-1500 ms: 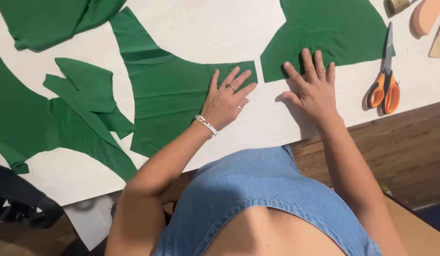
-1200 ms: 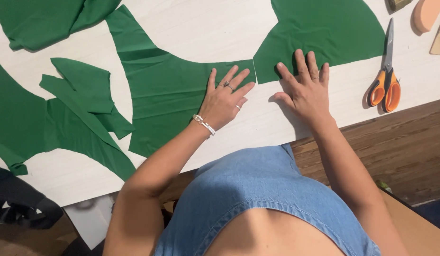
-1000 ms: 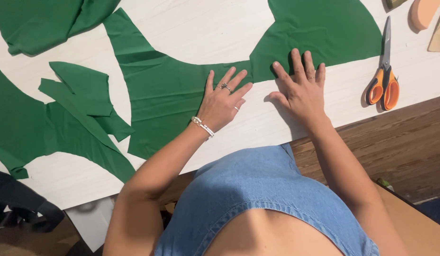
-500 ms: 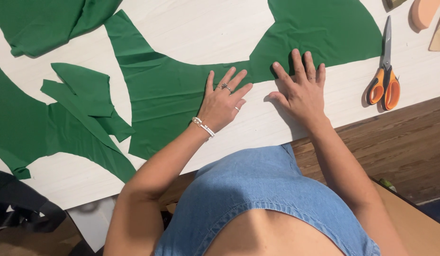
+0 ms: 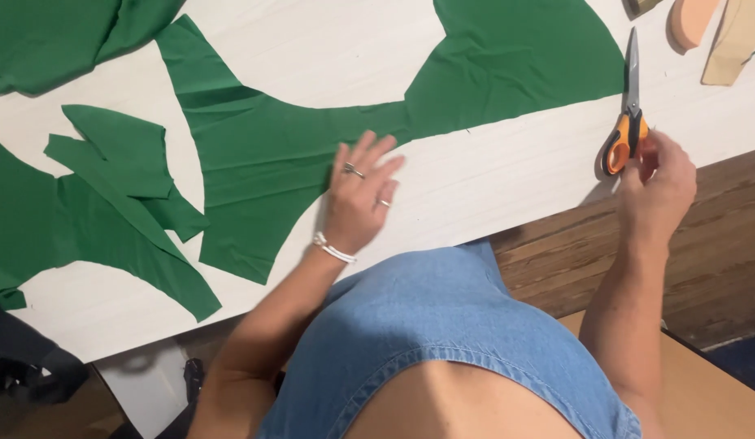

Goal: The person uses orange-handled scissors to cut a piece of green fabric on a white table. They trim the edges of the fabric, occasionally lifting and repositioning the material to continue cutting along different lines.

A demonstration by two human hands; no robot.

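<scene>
Folded green cloth [image 5: 60, 36] at 10 o'clock; loose green offcuts [image 5: 121, 162] at 9; peach pad [image 5: 690, 20], tan strip [image 5: 735, 41] at 2; white surface [image 5: 328, 57].

Bright, warm, even light, soft shadows beneath the hands, sharp focus, dimmer floor at the edges

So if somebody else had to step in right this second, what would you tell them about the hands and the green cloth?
Left hand: flat on the large curved green fabric piece, pressing it onto the white wooden table.
Right hand: at the handles of the orange-handled metal scissors, which lie on the table by its edge; whether the grip has closed is unclear.
Other cut green fabric scraps lie at the left.
Done: several pieces are already cut out.
Left: the scissors are not lifted, and no blade is on the cloth.
</scene>
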